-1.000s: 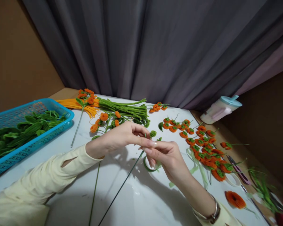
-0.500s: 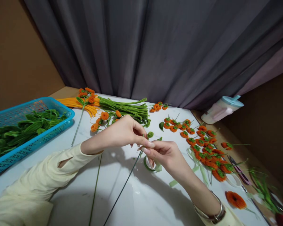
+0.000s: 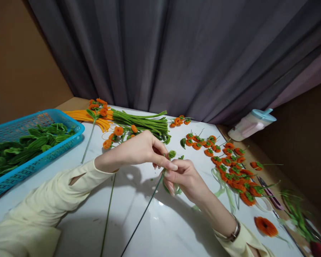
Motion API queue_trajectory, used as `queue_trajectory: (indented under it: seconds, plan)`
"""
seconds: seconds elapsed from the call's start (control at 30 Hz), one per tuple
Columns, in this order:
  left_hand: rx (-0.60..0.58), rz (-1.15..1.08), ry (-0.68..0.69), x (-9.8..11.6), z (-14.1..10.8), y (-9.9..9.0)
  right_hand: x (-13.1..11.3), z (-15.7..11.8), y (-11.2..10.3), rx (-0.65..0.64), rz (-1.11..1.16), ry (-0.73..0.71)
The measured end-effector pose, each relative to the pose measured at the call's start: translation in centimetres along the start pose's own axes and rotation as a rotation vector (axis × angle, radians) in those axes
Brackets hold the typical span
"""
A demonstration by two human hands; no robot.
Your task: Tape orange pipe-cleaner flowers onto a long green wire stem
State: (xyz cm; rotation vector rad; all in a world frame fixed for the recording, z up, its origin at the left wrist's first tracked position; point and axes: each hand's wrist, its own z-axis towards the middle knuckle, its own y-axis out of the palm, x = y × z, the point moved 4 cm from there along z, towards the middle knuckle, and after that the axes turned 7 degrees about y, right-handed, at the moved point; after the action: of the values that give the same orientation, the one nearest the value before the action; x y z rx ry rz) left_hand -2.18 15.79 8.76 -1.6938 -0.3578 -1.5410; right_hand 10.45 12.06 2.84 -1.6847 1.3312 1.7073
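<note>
My left hand (image 3: 147, 150) pinches the upper end of a thin dark green stem (image 3: 143, 213), just below a small green bud (image 3: 172, 154). Close against it, my right hand (image 3: 183, 176) grips the same stem with thumb and fingers. The stem slants down toward the front edge of the view. A roll of light green tape (image 3: 177, 190) is partly hidden behind my right fingers. Left of the held stem, another thin green stem (image 3: 108, 214) lies on the white tabletop (image 3: 160, 232).
A blue basket (image 3: 40, 159) of green leaves stands at left. Green stems (image 3: 141, 123) and orange strips (image 3: 82, 115) lie at the back. Many orange flowers (image 3: 231, 167), scissors (image 3: 271, 194) and a single orange flower (image 3: 266, 226) are at right, with a lidded cup (image 3: 250, 124) behind.
The bud and held stem have shifted slightly to the right. My right hand has moved a little left, and its fingers now cover more of the tape roll.
</note>
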Motion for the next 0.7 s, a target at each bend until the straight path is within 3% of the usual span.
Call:
queue_trajectory:
  seconds: [0.17, 0.43, 0.57, 0.7]
  plan:
    - [-0.087, -0.196, 0.070, -0.6, 1.0, 0.9, 2.1, 1.5, 0.7, -0.252, 0.273, 0.003]
    - [-0.226, -0.502, 0.224, -0.4, 3.0, 2.9, 2.7, 2.6, 2.6, -0.492, 0.306, -0.133]
    - [-0.346, -0.656, 0.321, -0.3, 3.9, 3.9, 2.3, 2.2, 2.8, -0.522, 0.310, -0.218]
    - [-0.394, -0.734, 0.409, 0.8, 4.2, 4.2, 1.7, 1.6, 3.1, -0.514, 0.286, -0.240]
